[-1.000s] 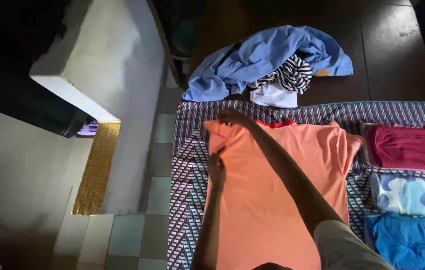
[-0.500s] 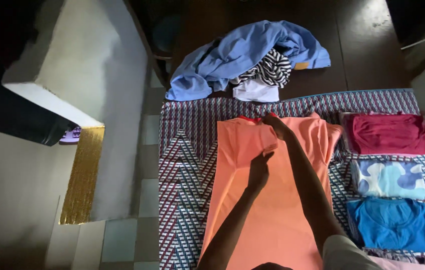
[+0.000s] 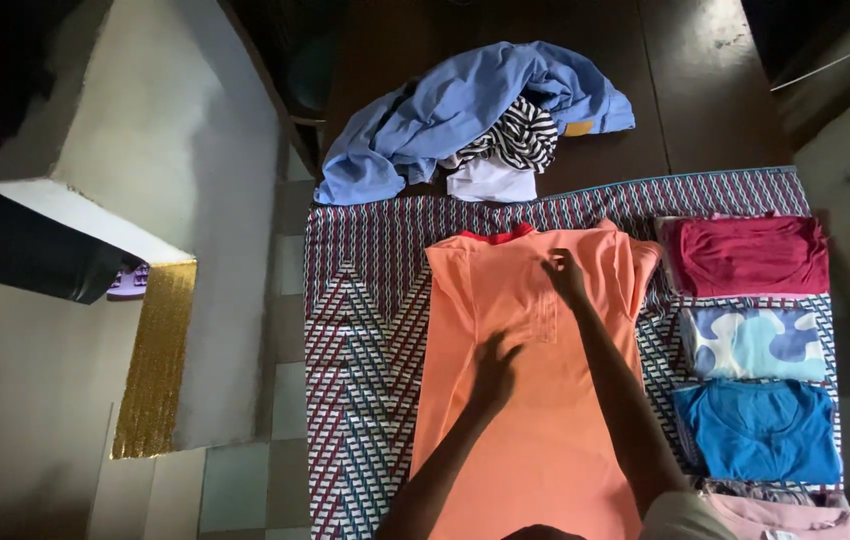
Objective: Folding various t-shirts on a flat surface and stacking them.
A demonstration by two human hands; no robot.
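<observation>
Your orange shirt [image 3: 535, 400] lies face down or face up, I cannot tell which in this dim light, spread lengthwise down the centre of the frame on the patterned cloth [image 3: 360, 330] that covers the table. Your left hand [image 3: 493, 368] rests flat on the shirt's middle with fingers spread, pressing the fabric down. Your right hand [image 3: 567, 278] sits higher, toward the upper right of the shirt near the folded-in side, fingers loosely curled on the cloth; whether they pinch a fold or merely press it is not clear from this view. To do this step well, keep the left palm as an anchor, draw the right hand outward along the fold so the edge runs straight from collar to hem, and smooth out any ridge under the side panel before you go further. Keep the red collar [image 3: 497, 236] centred at the top. At the right of the frame a folded maroon garment [image 3: 750, 257], a blue-and-white patterned one [image 3: 753, 343] and a blue one [image 3: 765, 430] lie in a column; match their width. A loose pile of pale blue clothing [image 3: 455, 110] sits at the top centre, apart from the shirt.
</observation>
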